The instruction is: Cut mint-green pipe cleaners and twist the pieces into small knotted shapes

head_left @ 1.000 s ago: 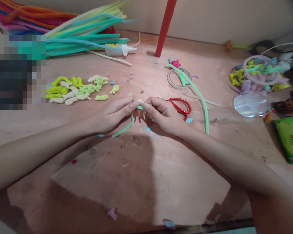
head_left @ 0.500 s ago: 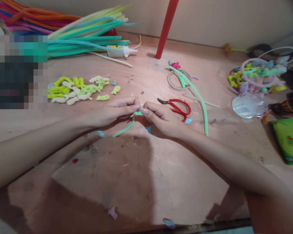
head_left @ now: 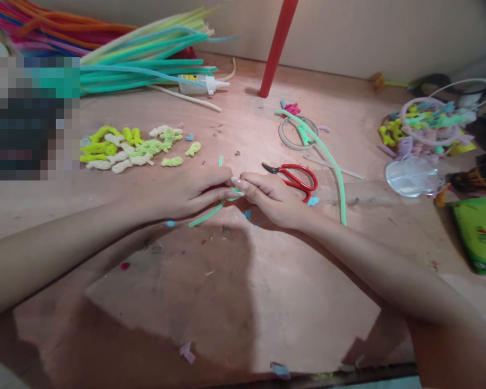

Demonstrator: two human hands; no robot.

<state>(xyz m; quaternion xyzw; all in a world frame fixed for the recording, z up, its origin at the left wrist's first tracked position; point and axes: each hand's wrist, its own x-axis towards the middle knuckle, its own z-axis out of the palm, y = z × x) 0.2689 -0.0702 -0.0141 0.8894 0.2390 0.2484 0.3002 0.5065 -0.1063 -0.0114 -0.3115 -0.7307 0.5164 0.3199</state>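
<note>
Both hands meet over the middle of the table, pinching a mint-green pipe cleaner [head_left: 206, 216] between thumbs and fingertips. My left hand [head_left: 198, 192] is closed on it, and a loose end slants down to the left from beneath the fingers. My right hand [head_left: 273, 200] is closed on the same piece, its fingertips touching the left ones. The part between the fingertips is mostly hidden. Beside the right hand lie red-handled cutters [head_left: 297, 177]. Another long mint-green pipe cleaner [head_left: 328, 154] curves across the table behind the right wrist.
Twisted yellow, white and green pipe-cleaner pieces [head_left: 121, 148] lie to the left. Behind them are a bundle of pipe cleaners [head_left: 146, 59] and a glue bottle [head_left: 196, 84]. A red post [head_left: 277, 51] stands at the back. On the right are a clear dish [head_left: 413, 177] and a green packet [head_left: 480, 235].
The fingers have shifted their grip: the left thumb and fingers have rolled slightly forward and down around the green piece. The surrounding things stay in place.
</note>
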